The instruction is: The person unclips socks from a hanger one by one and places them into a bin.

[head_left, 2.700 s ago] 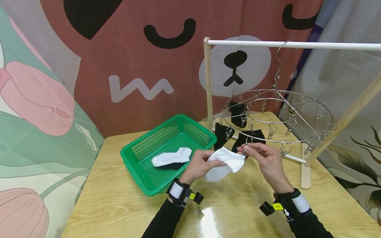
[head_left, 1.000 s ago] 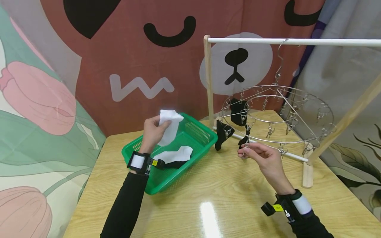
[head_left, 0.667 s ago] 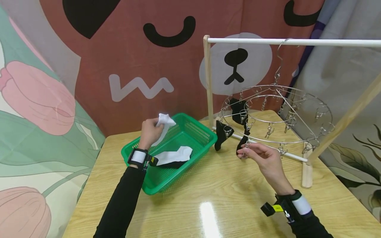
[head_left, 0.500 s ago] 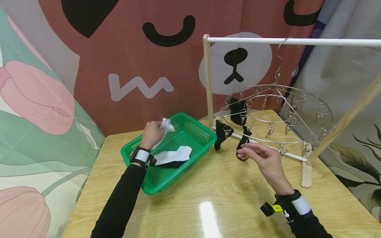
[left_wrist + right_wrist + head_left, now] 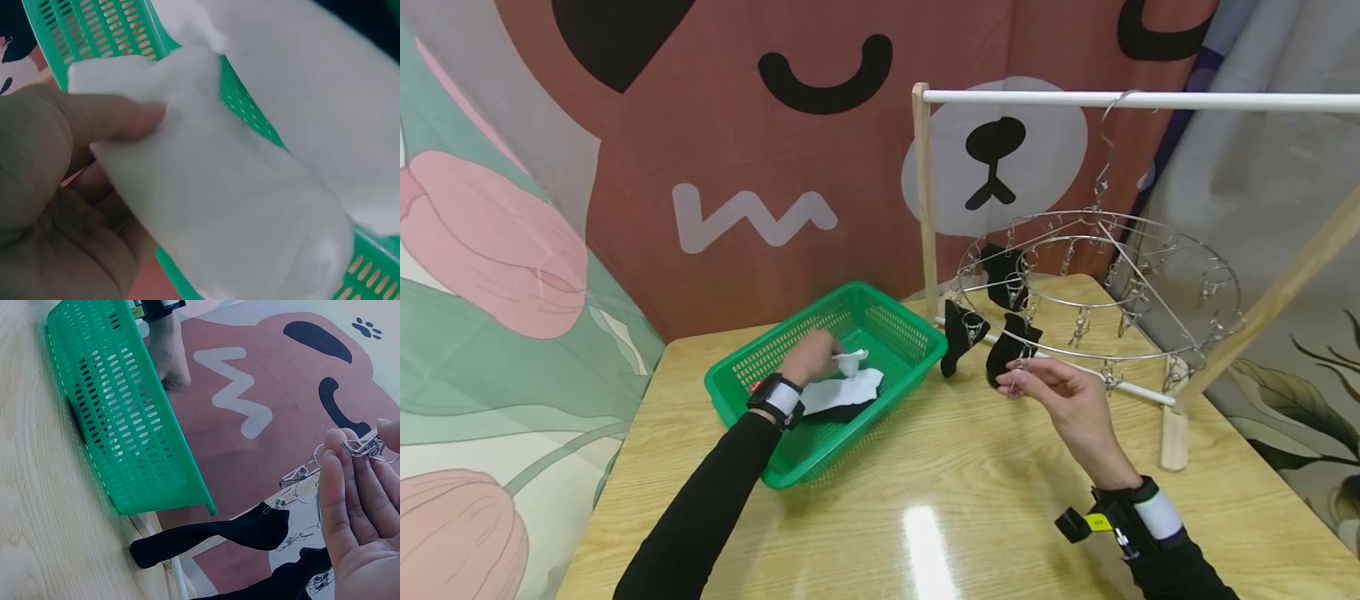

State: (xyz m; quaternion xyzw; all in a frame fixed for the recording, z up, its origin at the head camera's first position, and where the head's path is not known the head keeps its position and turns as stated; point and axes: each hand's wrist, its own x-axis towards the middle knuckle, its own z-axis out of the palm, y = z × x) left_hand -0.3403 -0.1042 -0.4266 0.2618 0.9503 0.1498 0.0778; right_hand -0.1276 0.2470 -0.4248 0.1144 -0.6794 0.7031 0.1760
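My left hand (image 5: 811, 357) is down inside the green basket (image 5: 741, 367), pinching a white sock (image 5: 852, 361) between thumb and fingers. In the left wrist view the held sock (image 5: 225, 187) droops close over another white sock (image 5: 319, 106). That second sock (image 5: 831, 393) lies in the basket on top of a black sock (image 5: 842, 413). At the near left of the round hanger, my right hand (image 5: 1067, 400) pinches a metal clip (image 5: 362, 447) with thumb and fingertips; no sock is in this clip. A black sock (image 5: 1011, 346) hangs just behind that hand.
Two more black socks, a left one (image 5: 961, 335) and a rear one (image 5: 1003, 275), hang from the round wire hanger (image 5: 1150, 358). It hooks over the white bar (image 5: 1225, 101) of a wooden-legged rack (image 5: 1175, 433). Several other clips dangle round its rings, above the wooden table (image 5: 970, 517).
The white sock came away from the clip at my right hand. My left hand carried it left and lowered it into the basket. My right hand stayed at the clip; the nearest black sock turned.
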